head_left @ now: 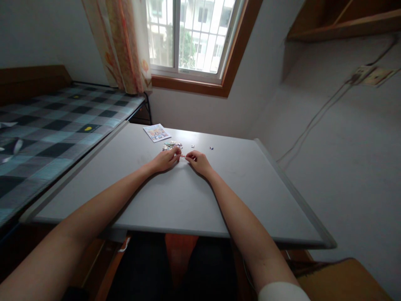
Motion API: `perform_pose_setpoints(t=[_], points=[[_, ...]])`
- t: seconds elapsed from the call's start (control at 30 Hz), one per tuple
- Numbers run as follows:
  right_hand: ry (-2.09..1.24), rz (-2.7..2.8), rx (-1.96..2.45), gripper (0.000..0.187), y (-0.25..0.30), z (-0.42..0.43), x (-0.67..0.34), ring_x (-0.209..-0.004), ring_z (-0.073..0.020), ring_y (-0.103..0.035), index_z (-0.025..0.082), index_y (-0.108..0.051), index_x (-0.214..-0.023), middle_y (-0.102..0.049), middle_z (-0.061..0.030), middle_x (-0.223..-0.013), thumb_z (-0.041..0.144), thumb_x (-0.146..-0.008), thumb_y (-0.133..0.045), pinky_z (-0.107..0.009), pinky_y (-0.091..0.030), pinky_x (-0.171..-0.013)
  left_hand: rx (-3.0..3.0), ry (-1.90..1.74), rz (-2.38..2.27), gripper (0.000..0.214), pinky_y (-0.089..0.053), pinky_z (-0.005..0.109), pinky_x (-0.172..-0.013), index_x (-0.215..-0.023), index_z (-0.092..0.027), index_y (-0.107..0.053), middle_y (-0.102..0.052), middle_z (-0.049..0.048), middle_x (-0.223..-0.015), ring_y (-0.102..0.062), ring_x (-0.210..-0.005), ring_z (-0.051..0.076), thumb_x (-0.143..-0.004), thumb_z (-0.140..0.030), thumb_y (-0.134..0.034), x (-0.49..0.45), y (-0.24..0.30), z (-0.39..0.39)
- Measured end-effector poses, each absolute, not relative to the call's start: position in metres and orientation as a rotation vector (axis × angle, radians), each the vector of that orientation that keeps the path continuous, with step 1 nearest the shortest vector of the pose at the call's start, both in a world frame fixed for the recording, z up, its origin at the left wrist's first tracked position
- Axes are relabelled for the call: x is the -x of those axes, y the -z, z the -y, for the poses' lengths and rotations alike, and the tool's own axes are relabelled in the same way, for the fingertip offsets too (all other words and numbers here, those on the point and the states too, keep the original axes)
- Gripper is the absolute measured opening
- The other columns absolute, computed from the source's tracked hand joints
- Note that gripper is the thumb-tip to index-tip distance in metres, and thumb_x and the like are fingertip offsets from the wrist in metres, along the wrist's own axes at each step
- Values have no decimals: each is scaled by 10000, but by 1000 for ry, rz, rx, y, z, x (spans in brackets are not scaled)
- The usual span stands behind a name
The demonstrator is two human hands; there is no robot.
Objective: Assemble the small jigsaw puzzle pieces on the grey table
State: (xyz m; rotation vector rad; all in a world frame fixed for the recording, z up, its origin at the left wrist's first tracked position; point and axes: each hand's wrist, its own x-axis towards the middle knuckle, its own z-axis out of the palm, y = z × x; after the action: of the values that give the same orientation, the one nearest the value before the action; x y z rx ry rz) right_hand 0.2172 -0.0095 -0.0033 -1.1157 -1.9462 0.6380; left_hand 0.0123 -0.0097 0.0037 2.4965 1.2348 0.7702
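Note:
Both my arms reach out over a grey table [175, 200]. My left hand [166, 159] and my right hand [198, 162] rest on the tabletop almost fingertip to fingertip, fingers curled in a pinch around a tiny jigsaw piece [182, 156] between them. Just beyond the fingers lies a small pile of loose jigsaw pieces [171, 146]. Two single pieces [192, 146] [211, 148] lie to the right of the pile. A picture card [157, 132] with a colourful print sits flat behind the pile.
A bed with a checked cover [46, 133] runs along the table's left edge. A window [191, 37] with a curtain [120, 46] is behind the table. A wall with cables stands to the right, a wooden shelf above it.

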Motion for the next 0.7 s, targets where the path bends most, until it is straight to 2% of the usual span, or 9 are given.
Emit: perform_pose_setpoints(t=[0.4,0.7], points=[[-641,1956,1117,71,2,10,-217,-680,-123,-573,167,-671,-780,-675,-30,-784,213,-808,-624,-267,-488,-686,-2464,-787,-1231,232,-442,310,-685,-981,-207,-516,-640,46,-844,-583,-672,189,-943,-389,-376,-13,-5,11],[-629,1958,1125,82,2,10,-217,-692,-128,-586,166,-678,-790,-690,-39,-798,201,-824,-612,-269,-491,-697,-2465,-775,-1237,241,-439,312,-699,-975,-208,-508,-644,45,-837,-602,-717,199,-960,-397,-359,-11,-2,9]])
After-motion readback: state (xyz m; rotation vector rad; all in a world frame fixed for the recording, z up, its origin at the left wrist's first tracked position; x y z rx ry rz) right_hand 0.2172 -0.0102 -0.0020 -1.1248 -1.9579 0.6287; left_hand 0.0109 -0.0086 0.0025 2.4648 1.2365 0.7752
